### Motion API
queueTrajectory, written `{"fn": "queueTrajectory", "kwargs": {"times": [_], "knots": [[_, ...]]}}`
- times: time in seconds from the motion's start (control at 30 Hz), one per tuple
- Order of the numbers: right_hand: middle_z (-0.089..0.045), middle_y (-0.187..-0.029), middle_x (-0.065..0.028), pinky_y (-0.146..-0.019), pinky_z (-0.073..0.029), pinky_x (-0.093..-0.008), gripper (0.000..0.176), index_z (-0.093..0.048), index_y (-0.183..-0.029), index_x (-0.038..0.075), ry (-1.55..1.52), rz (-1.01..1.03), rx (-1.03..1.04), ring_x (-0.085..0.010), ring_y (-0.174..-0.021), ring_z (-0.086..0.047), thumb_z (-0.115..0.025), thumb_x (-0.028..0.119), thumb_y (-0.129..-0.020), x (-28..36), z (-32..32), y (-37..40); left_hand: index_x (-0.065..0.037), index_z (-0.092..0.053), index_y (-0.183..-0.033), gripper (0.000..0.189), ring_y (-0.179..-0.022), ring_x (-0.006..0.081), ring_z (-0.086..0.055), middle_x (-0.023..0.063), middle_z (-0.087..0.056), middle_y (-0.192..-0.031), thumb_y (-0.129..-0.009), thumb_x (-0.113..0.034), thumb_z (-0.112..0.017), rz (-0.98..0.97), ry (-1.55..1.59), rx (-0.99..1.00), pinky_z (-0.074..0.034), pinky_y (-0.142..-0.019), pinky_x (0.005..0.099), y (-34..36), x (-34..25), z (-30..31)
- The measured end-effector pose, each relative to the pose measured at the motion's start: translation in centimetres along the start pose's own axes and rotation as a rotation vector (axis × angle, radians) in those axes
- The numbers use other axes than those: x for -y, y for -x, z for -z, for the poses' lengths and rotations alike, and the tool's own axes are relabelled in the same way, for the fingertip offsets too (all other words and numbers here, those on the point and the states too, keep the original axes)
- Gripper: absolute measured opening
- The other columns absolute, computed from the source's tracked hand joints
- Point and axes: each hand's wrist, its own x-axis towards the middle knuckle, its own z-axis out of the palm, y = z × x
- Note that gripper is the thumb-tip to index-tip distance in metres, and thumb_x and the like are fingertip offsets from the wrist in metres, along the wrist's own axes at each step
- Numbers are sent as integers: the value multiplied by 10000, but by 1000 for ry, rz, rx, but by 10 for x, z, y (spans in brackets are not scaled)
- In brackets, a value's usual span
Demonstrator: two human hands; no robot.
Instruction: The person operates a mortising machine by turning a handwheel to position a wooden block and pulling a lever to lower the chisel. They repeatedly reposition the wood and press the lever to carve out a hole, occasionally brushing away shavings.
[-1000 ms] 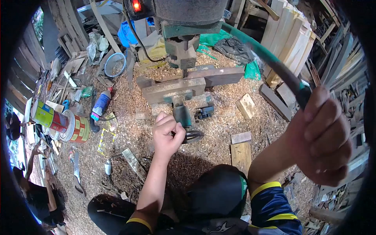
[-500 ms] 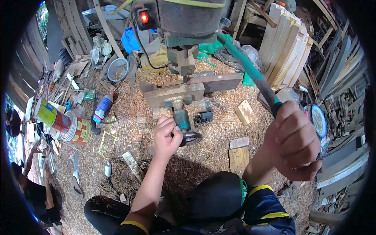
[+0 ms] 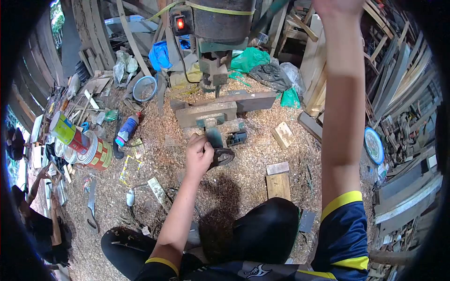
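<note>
My left hand [image 3: 198, 154] is curled at the rim of a dark handwheel [image 3: 226, 158], below the green clamp body [image 3: 213, 136]. The clamp bears against a short wooden block [image 3: 206, 114]. Behind that lies a longer wooden piece [image 3: 255, 101], under the narrow bit [image 3: 217, 91] of a drilling machine [image 3: 220, 23] with a lit red switch [image 3: 180, 22]. My right arm reaches up; its hand [image 3: 338, 5] is cut off by the top edge, fingers hidden. The machine's green lever [image 3: 271, 15] runs up out of view toward that hand.
Wood shavings cover the floor. A handsaw [image 3: 92, 206], stacked buckets [image 3: 96, 152] and a spray can [image 3: 126, 129] stand or lie at left. Wood offcuts [image 3: 278, 186] lie at right, with stacked timber [image 3: 314, 70] behind. Another person [image 3: 42, 222] is at far left.
My right hand has swung the lever upward and away, leaving the view at the top. My left hand stays at the handwheel. The view has shifted slightly.
</note>
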Motion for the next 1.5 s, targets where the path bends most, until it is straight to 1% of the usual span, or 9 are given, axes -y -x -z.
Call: {"fn": "queueTrajectory", "kwargs": {"times": [0.2,0.27,0.3,0.37,0.6,0.9,1.13,1.2,1.5], "knots": [[-697,-1085,-107,-972,-466,-373,434,-588,-1260,27,-144,10,66,-213,-1056,-635,-382,382,-1119,-45,21,9,25,-513,-759,191,-742,330,-493,153,-522,-749,-898,-57,-615,-84,-49,45,-419,-693,438,0,-3,6],[-695,-1142,-120,-1024,-448,-378,497,-532,-1375,-3,-778,-645,-106,-213,-1131,-618,-370,395,-1126,16,26,56,21,-535,-778,209,-773,334,-511,149,-531,-776,-933,-82,-630,-102,-92,72,-426,-714,431,0,-9,10],[-695,-1142,-120,-1024,-448,-378,497,-532,-1375,-3,-777,-646,-110,-213,-1131,-618,-370,395,-1126,1,27,87,21,-535,-778,209,-773,334,-511,149,-531,-776,-933,-82,-630,-101,-91,75,-426,-714,431,1,-13,14],[-633,-1175,-141,-954,-437,-423,424,-563,-1282,-3,239,41,-129,-253,-996,-586,-414,347,-1093,-68,41,185,4,-580,-829,200,-843,329,-541,138,-575,-840,-970,-131,-623,-129,-157,83,-441,-773,425,3,-19,21],[-558,-1006,-114,-834,-465,-379,223,-581,-1107,6,541,-369,308,-232,-929,-551,-516,208,-1037,-70,58,444,2,-611,-975,316,-966,337,-572,164,-621,-996,-1039,-292,-517,-117,-169,-193,-440,-902,439,34,-6,41],[-611,-970,-187,-878,-467,-463,364,-564,-1131,-26,449,-698,405,-373,-947,-594,-531,334,-1085,-61,57,474,15,-572,-992,622,-942,312,-546,161,-552,-990,-1096,-512,-258,-22,-183,-292,-428,-883,416,59,32,31],[-630,-953,-167,-874,-469,-462,332,-564,-1151,-13,395,-723,366,-361,-950,-611,-521,311,-1091,-66,56,482,23,-553,-1012,578,-959,324,-532,172,-545,-998,-1092,-482,-286,-56,-273,-224,-412,-901,422,64,45,30],[-640,-932,-86,-775,-507,-345,412,-559,-1204,6,434,-661,402,-190,-845,-624,-463,398,-1123,-68,58,482,17,-540,-995,538,-951,335,-528,180,-544,-992,-1084,-453,-295,-76,-255,-225,-411,-896,437,64,46,29],[-637,-941,-146,-844,-476,-448,369,-575,-1130,-2,368,-726,361,-344,-906,-612,-510,360,-1097,-66,55,482,-3,-476,-923,354,-901,355,-501,197,-525,-958,-1032,-321,-364,-86,-278,-195,-404,-839,450,68,44,28]]}}
